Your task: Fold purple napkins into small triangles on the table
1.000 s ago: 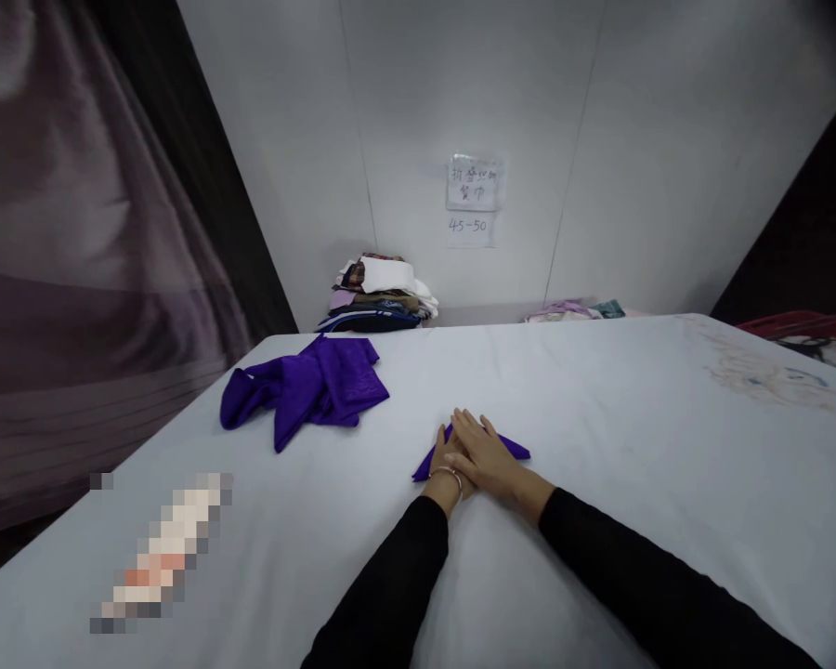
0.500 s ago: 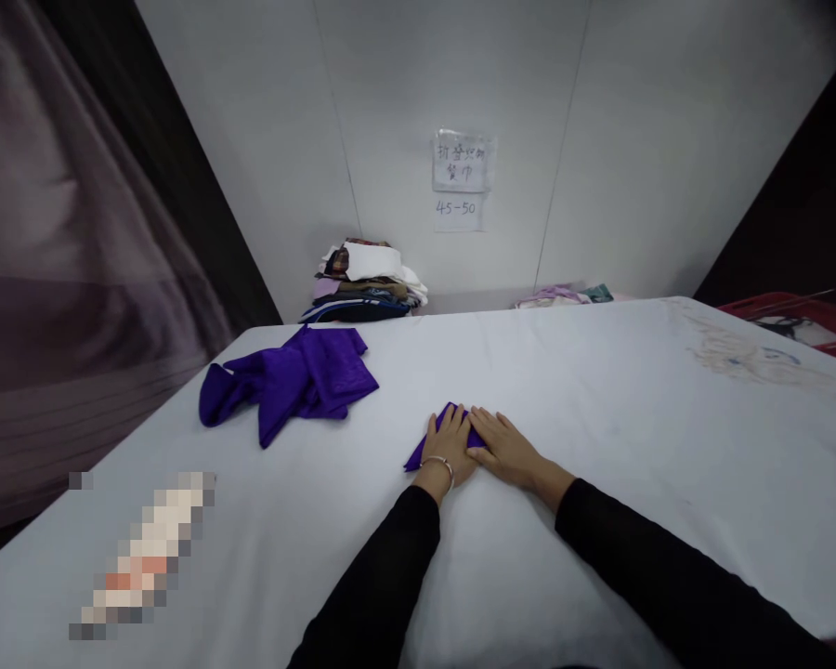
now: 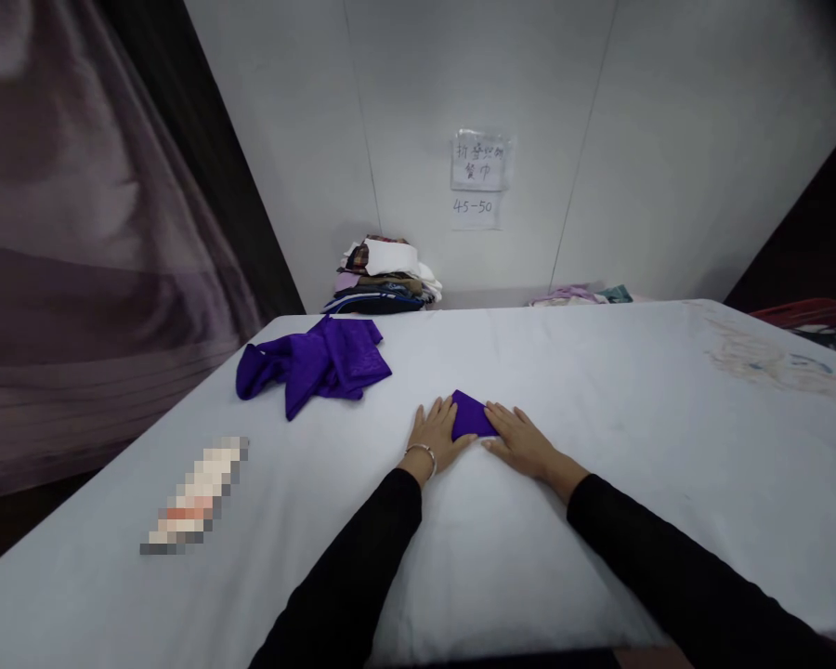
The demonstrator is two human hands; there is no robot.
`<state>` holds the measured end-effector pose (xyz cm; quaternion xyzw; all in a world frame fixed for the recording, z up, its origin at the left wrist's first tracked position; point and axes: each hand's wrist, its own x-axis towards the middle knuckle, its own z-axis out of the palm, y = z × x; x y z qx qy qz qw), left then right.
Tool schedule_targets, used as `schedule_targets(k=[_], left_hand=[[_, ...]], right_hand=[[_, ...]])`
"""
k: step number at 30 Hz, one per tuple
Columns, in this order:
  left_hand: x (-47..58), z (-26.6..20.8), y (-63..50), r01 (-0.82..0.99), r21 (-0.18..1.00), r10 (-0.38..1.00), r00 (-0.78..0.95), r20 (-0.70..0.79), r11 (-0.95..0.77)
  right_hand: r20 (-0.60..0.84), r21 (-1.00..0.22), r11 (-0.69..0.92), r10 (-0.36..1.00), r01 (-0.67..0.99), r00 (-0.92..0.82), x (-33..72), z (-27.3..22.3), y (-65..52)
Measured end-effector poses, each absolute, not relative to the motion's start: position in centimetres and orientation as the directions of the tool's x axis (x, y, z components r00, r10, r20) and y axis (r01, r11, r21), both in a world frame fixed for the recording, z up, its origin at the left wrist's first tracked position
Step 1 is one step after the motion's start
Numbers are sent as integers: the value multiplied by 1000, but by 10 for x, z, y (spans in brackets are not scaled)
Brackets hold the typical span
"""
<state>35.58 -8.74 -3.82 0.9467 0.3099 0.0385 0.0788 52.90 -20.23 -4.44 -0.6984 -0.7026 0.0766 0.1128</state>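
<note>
Purple folded cloth (image 3: 471,415) lies between both hands (image 3: 442,435).

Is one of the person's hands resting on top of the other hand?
No, the left hand and the right hand lie apart, with the folded purple cloth visible between them.

The left forearm (image 3: 352,567) and right forearm (image 3: 675,567) reach in from the near edge of the table (image 3: 620,390), slanting toward each other. The left hand (image 3: 440,437) lies palm down, fingers extended toward the far edge; the right hand (image 3: 522,441) lies flat too, fingers angled toward the far left corner. Their thumbs point inward, tips just apart.
</note>
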Motion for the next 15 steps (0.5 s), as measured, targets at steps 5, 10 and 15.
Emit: schedule_targets(k=[5, 10, 15], left_hand=[[320, -37, -92, 624, 181, 630, 776, -26, -760], [288, -38, -94, 657, 166, 658, 751, -59, -735], [289, -26, -88, 763, 164, 765, 640, -68, -625]], right_hand=[[59, -267, 9, 998, 964, 7, 529, -45, -204], [52, -271, 0, 999, 963, 15, 530, -46, -204], [56, -279, -2, 998, 960, 18, 530, -47, -203]])
